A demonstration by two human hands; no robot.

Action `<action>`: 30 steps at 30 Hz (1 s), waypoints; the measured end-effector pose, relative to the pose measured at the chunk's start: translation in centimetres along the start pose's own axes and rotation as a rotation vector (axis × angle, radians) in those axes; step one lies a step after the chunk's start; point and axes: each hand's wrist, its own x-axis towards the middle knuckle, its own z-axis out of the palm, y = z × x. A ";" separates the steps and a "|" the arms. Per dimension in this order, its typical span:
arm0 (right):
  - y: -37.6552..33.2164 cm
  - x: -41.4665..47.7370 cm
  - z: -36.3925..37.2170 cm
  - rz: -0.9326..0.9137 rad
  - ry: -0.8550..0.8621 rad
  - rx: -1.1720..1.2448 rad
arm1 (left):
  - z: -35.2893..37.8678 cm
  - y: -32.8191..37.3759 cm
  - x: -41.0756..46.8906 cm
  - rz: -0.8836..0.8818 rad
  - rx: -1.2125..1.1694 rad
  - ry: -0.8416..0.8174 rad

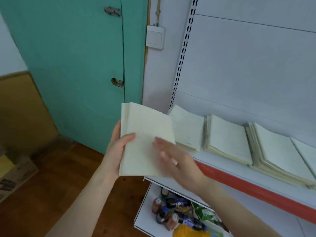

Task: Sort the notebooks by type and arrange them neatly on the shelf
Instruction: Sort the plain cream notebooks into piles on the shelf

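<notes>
The left hand (118,144) grasps a pale stack of notebooks (145,139) by its left edge, thumb laid across the top cover and the fingers hidden underneath. The stack is held up in the air in front of the left end of the shelf (256,170), tilted slightly, its lower right corner overlapping the shelf's edge from this view. The right hand (172,158) is blurred; its fingers are spread flat and rest on or just above the right part of the top cover, not closed around anything.

On the white shelf, which has a red front strip (253,187), lie more cream-coloured notebooks in flat piles: a first pile (188,130) at the far left, partly hidden behind the held stack, a second pile (227,141) just beside it with a narrow gap between, and a third, taller and more fanned-out pile (280,153) further right, running to the frame's edge. The covers look plain; any print is too faint to read.

Below, a lower shelf (145,211) holds bottles (171,212) lying on their sides and some green packets (205,214). To the left stands a green door (77,57) with a light switch (155,37) on the wall beside it. A cardboard box (15,175) sits on the wooden floor (59,177) at far left
</notes>
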 end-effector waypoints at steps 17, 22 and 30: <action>0.7 -7.5 -0.3 0.633 0.685 0.530 | 5.1 -3.3 -1.0 -0.172 0.025 -0.412; 2.2 -8.7 -1.8 0.671 0.774 0.538 | 8.0 -4.3 -0.1 -0.183 0.122 -0.435; 7.7 -7.9 -8.1 0.745 0.842 0.452 | 15.4 -5.3 3.5 -0.088 0.345 -0.298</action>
